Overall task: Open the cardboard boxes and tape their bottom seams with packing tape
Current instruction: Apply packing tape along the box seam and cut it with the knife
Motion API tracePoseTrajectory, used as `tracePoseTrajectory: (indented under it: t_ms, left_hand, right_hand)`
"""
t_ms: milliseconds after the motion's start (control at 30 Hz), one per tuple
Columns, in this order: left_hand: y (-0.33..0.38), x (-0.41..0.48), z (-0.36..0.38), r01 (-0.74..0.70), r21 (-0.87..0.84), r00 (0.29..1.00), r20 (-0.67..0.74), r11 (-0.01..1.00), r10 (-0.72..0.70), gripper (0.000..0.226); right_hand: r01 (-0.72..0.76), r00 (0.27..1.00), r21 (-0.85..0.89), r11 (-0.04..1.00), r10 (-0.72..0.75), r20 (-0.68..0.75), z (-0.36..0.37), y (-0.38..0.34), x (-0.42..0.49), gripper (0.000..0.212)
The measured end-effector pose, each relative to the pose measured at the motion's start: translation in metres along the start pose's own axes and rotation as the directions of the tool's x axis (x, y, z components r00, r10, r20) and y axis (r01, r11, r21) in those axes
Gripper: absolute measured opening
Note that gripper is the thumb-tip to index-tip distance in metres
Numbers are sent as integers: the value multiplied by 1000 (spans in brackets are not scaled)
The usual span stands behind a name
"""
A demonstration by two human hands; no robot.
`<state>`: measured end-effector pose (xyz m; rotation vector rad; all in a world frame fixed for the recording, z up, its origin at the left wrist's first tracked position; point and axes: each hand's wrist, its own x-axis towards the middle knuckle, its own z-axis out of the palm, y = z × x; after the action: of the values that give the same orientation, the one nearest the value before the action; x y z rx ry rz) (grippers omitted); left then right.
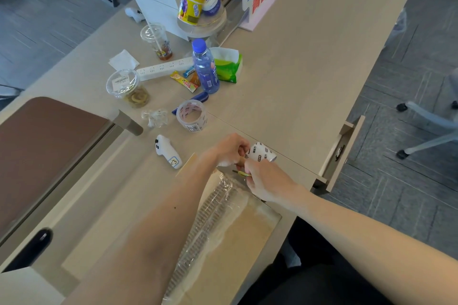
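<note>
Setting: office, long pale desk (285, 77) with grey carpet floor beyond; person seated at its near edge.
Box: flattened-looking cardboard box (238, 238) lies on the desk right under both forearms, bottom side up, so the seam faces the hands.
Tape strip: clear packing tape strip (210, 208) already runs along the seam from the near end up to the hands; wrinkled, shiny.
Left hand: left hand (229, 150) closed on the tape roll (260, 152), holding it at the far end of the box, likely to keep the strip taut.
Right hand: right hand (266, 184) closed on a small yellow-green tool (241, 173), probably a cutter, tip just under the roll; judged: about to sever tape at the box edge.
Hands relation: close together, nearly touching, both clamped on their own item.
Spare roll: second tape roll (192, 115) stands on the desk beyond the left hand, well apart, unused.
Controller: white handheld controller (167, 151) left of the left hand, lying flat, not involved.
Clutter: blue bottle (205, 67), power strip (163, 68), plastic cups further beyond the hands, out of the work zone.
Drawer: desk drawer (343, 153) right of the hands, partly open.
Stage guess: seam taping nearly finished for this box; cut pending.
Risk: slack tape may stick to itself on the cut.
</note>
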<state>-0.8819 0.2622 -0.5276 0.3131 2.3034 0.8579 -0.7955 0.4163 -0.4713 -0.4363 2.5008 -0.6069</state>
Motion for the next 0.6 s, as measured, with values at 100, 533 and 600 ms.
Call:
tracePoseTrajectory:
  t_ms: [100, 533, 600]
  left_hand:
    - [-3, 1, 0, 1, -7, 1000, 17, 1000, -1, 23]
    - [2, 0, 1, 6, -22, 999, 54, 1000, -5, 37]
    - [2, 0, 1, 14, -40, 997, 74, 999, -11, 29]
  right_hand:
    - [10, 1000, -8, 1000, -10, -5, 2, 3, -2, 12]
    - [17, 999, -58, 998, -15, 31, 6, 22, -15, 14]
    - [22, 999, -68, 997, -20, 38, 7, 24, -18, 15]
